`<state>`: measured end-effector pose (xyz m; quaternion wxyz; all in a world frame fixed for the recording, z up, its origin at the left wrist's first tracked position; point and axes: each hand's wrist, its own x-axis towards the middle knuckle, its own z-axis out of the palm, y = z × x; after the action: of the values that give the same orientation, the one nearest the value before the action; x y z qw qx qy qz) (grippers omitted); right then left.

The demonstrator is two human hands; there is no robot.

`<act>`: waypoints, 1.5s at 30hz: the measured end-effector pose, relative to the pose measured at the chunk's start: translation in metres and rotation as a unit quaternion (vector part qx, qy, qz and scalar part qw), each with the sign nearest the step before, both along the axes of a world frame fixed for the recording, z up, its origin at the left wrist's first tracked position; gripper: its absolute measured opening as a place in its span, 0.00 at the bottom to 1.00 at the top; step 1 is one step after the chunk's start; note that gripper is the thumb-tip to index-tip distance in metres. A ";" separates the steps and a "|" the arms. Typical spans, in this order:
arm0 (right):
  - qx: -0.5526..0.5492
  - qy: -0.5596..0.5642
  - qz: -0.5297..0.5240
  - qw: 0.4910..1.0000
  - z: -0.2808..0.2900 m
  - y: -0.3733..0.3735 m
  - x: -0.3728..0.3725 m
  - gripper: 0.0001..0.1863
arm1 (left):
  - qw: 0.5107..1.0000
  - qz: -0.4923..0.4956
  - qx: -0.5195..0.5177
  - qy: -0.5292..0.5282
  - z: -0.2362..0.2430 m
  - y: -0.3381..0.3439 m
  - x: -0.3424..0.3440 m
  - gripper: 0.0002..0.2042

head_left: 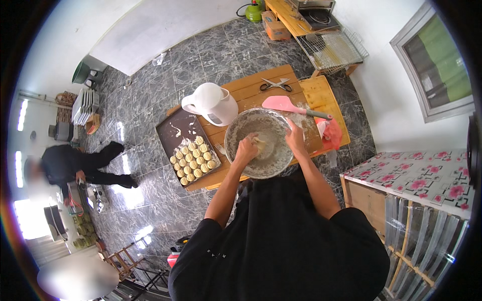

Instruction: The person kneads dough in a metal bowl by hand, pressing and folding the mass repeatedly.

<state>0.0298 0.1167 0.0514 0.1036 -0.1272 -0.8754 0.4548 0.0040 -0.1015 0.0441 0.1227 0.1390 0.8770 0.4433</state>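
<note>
A wide metal mixing bowl (236,131), its inner wall smeared with flour and dough, stands in front of me on a wooden table. Inside it, my left hand (246,150) is closed on a pale lump of dough (260,144). At the bowl's right rim my right hand (295,136) grips the edge, thumb toward the inside. Left of the bowl, rows of round, ridged dough balls (193,159) sit on a dark baking tray (173,129). A fork (220,148) lies between tray and bowl. Behind the bowl stands a white pitcher-shaped container (211,103).
A pink spatula (281,104) with a grey handle lies behind the bowl, scissors (275,85) farther back. A red-and-white plastic bag (330,133) is at the table's right. Another person (75,164) is far left. A flower-patterned cabinet (416,175) stands right.
</note>
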 end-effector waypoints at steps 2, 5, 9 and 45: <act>-0.022 0.029 -0.014 0.999 0.001 -0.004 0.005 0.21 | 0.999 0.036 0.006 -0.021 0.051 0.010 -0.001 0.18; -0.013 -0.023 -0.043 0.999 0.009 -0.010 0.006 0.21 | 0.995 0.047 0.064 0.055 0.111 0.008 -0.005 0.20; -0.020 -0.004 -0.039 0.999 -0.002 -0.009 0.008 0.21 | 0.937 0.136 0.090 0.308 0.128 0.023 0.012 0.22; 0.048 -0.015 -0.042 0.998 -0.003 -0.023 0.010 0.21 | 0.968 -0.024 -0.224 -0.111 0.046 0.041 0.046 0.26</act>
<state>0.0396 0.0940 0.0481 0.1153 -0.1657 -0.8915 0.4056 0.0499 -0.0602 0.0897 0.2580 0.0790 0.9312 0.2450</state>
